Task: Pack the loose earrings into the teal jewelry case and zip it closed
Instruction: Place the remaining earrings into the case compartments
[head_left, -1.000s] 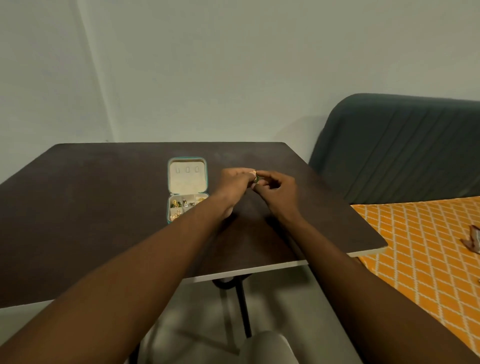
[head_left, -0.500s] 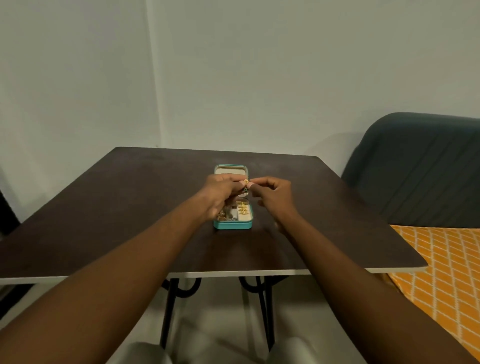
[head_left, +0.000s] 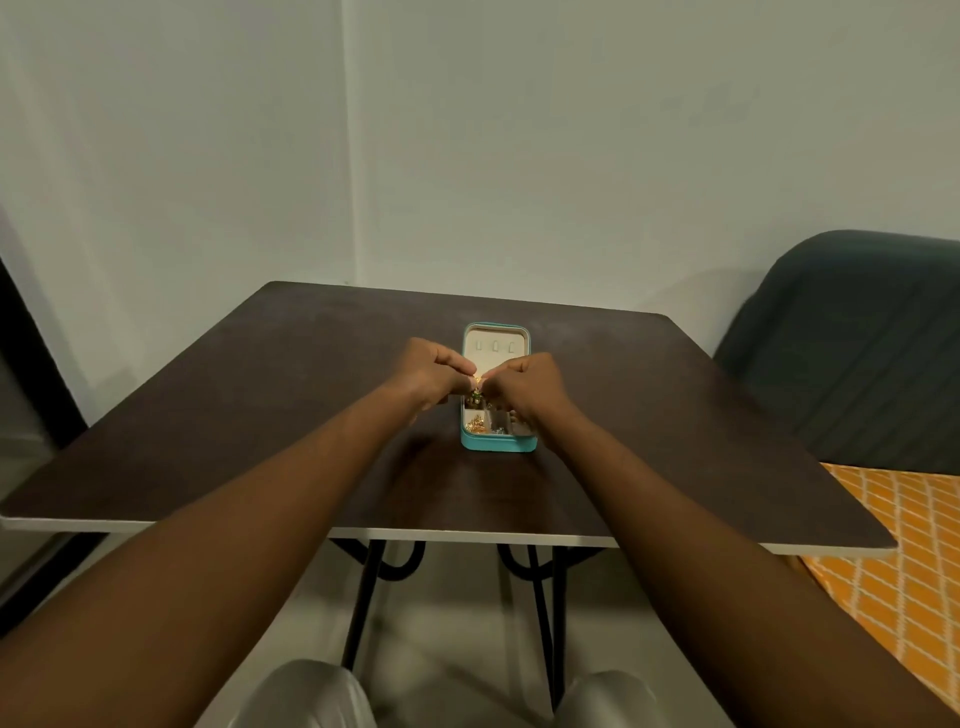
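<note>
Pinching together above the open teal jewelry case, your two hands meet over its compartments: the left hand comes in from the left, the right hand from the right, fingertips almost touching. Between them you hold one small gold and green earring, hanging just over the case's lower tray, near its far left compartment. Each grip is narrow, thumb pressed to forefinger around that piece, the other fingers curled in. It looks as if both grips share the same earring, though it is too small to be sure which fingers actually bear it.

You have one case, lying flat near the middle of the dark desk, lid folded back away from you and showing three small slots in its cream lining. Several gold pieces sit in the near left compartment; their number can't be counted. Your right wrist covers the tray's right side.
</note>
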